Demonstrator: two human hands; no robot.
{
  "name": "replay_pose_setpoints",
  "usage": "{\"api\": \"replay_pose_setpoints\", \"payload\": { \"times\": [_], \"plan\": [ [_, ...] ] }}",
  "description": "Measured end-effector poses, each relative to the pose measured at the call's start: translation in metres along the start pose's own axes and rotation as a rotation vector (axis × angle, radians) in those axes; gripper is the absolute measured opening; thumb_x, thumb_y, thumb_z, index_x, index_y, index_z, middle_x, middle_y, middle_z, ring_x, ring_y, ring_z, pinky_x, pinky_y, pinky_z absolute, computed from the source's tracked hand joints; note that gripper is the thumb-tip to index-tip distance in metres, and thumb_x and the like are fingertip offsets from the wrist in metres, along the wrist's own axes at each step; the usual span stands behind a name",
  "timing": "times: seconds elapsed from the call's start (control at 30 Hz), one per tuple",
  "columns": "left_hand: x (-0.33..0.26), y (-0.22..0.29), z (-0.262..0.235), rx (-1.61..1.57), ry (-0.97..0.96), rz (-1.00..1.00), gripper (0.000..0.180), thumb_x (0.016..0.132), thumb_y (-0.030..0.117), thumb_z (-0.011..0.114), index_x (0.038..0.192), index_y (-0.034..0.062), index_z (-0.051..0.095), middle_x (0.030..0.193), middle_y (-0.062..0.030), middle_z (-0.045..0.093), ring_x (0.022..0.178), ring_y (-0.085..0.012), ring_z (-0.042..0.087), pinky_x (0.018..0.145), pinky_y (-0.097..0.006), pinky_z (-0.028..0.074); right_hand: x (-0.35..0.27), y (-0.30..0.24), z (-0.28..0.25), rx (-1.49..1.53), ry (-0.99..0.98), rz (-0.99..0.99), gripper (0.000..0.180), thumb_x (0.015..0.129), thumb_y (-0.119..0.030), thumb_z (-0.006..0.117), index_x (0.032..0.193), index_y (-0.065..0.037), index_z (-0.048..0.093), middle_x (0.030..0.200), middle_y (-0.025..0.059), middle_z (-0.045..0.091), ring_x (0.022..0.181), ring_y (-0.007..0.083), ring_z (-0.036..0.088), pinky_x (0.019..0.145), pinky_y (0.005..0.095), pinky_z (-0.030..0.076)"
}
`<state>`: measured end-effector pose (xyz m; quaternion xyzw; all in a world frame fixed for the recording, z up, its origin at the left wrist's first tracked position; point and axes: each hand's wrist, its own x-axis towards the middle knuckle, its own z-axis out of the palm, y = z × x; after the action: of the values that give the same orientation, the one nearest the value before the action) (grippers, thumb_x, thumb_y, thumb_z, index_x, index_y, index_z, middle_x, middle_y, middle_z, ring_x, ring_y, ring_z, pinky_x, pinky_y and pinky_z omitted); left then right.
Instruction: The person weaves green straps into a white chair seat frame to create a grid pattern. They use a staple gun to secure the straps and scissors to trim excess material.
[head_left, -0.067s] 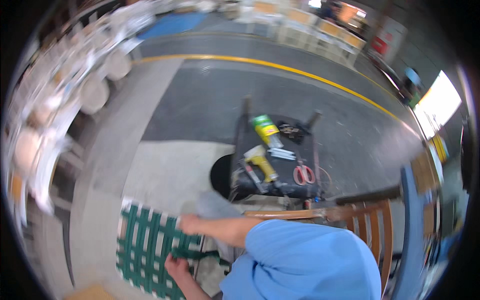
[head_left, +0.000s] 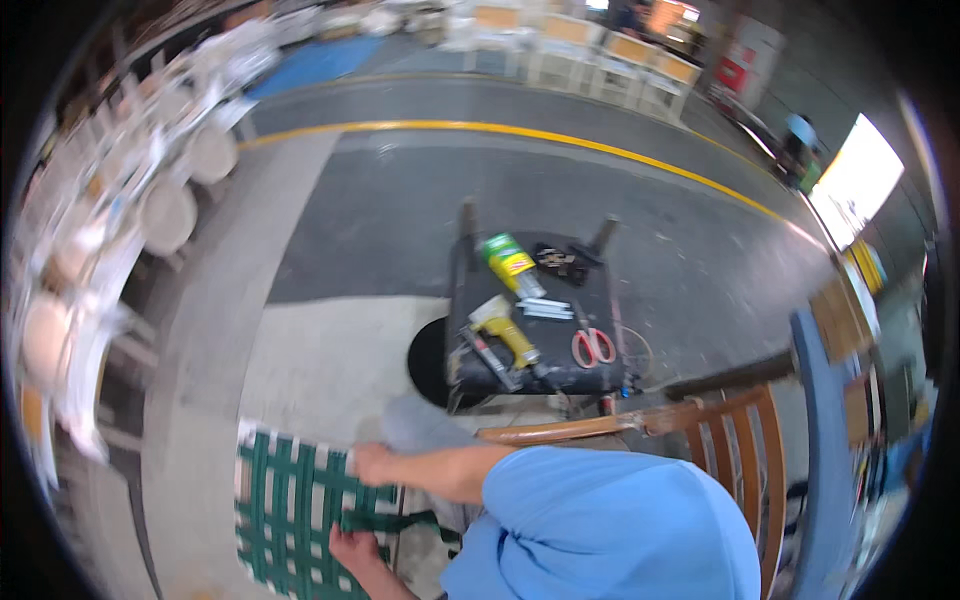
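Observation:
A flat frame woven with crossing green webbing straps (head_left: 283, 490) lies low in front of me, pale gaps showing between the bands. My right hand (head_left: 374, 464) rests at its upper right edge with the fingers curled over the side, slightly blurred. Lower down, my left hand (head_left: 354, 547) is closed at a loose green webbing strap (head_left: 398, 521). That strap trails from the left hand past the frame's right edge toward my body. The ends of the left fingers are partly hidden.
A black-topped stand (head_left: 560, 358) holds a yellow staple gun (head_left: 512, 338), red-handled scissors (head_left: 592, 346), staple strips (head_left: 545, 309), and a green-yellow package (head_left: 511, 263). A wooden chair (head_left: 745, 430) stands close on the right. Wrapped chairs (head_left: 165, 215) line the left; a person (head_left: 800, 140) is far right.
The whole view has shifted slightly, so the stand and background sit a little farther left. Both hands stay at the woven frame with little visible movement.

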<state>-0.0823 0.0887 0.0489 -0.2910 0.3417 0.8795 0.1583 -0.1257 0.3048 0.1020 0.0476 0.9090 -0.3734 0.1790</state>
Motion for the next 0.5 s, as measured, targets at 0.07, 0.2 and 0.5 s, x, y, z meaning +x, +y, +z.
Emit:
{"api": "replay_pose_setpoints", "payload": {
  "times": [0.07, 0.2, 0.5],
  "plan": [
    [-0.01, 0.016, 0.005, -0.3, 0.129, -0.114, 0.05, 0.096, 0.026, 0.048, 0.13, -0.0105, 0.049, 0.126, -0.0238, 0.059, 0.119, -0.0351, 0.056, 0.106, -0.047, 0.043, -0.021, -0.025, 0.006, 0.075, 0.093, -0.027, 0.042, 0.087, -0.027, 0.065, 0.123, -0.006, 0.061, 0.124, 0.0254, 0.06, 0.12, 0.0416, 0.055, 0.099, 0.0527, 0.046],
    [-0.037, -0.035, 0.037, 1.212, 0.152, 0.317, 0.048, 0.08, 0.004, 0.069, 0.126, -0.0038, 0.061, 0.112, -0.0178, 0.068, 0.087, -0.0278, 0.065, 0.07, -0.037, 0.055, -0.007, -0.001, 0.025, 0.086, 0.368, -0.218, 0.031, 0.078, -0.016, 0.068, 0.107, -0.006, 0.07, 0.103, 0.0237, 0.069, 0.098, 0.0392, 0.067, 0.082, 0.0477, 0.054],
    [0.01, -0.001, -0.028, 0.285, -0.17, -0.088, 0.044, 0.091, 0.01, 0.052, 0.133, -0.0052, 0.049, 0.126, -0.0178, 0.06, 0.114, -0.0304, 0.059, 0.099, -0.042, 0.048, 0.03, -0.063, 0.06, 0.069, -0.151, -0.209, 0.014, 0.069, -0.009, 0.066, 0.076, 0.001, 0.073, 0.082, 0.0235, 0.07, 0.08, 0.0366, 0.07, 0.074, 0.0466, 0.057]
  ]
}}
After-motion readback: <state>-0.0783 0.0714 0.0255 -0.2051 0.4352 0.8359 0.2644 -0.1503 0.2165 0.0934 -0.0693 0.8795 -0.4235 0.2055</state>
